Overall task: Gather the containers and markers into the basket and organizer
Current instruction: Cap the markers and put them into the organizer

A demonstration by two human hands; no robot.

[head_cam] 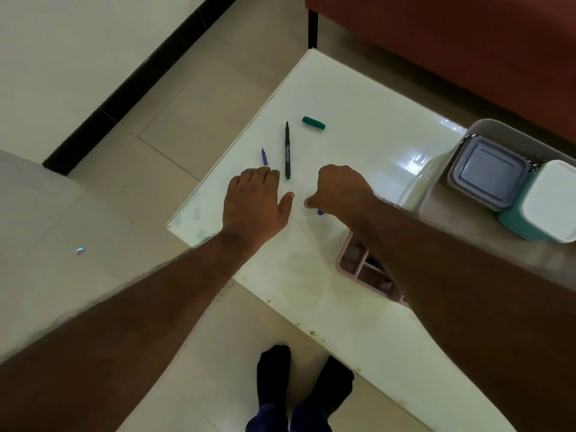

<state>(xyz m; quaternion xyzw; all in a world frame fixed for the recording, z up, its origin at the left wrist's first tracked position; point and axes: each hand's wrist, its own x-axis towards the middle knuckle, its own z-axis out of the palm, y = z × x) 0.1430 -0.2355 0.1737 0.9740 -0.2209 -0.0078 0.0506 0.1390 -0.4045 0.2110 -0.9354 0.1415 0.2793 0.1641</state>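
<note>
Your left hand (256, 201) lies palm down near the left edge of the white table (358, 98), its fingers bent down onto a purple marker (265, 157) whose tip pokes out beyond the knuckles, toward the far corner; whether those fingers actually pinch the marker or only rest on it you cannot tell from here. Your right hand (339, 190) is just beside the left one, curled into a fist around something small and blue (320, 212), of which only a short end shows below the fist. Between your two hands and a little farther out lies a black marker (287, 151), uncapped, pointing toward the far corner and touching neither hand. A green cap (313, 122) lies apart from it, farther toward the far corner. At the right edge of the table stands the grey basket (436, 169), holding a container with a grey lid (489, 171) and, beside it, a teal container with a white lid (550, 199). The pink organizer (358, 266) sits on the table under your right forearm, partly hidden by it, with divided compartments; what is in them is too dark to make out.
</note>
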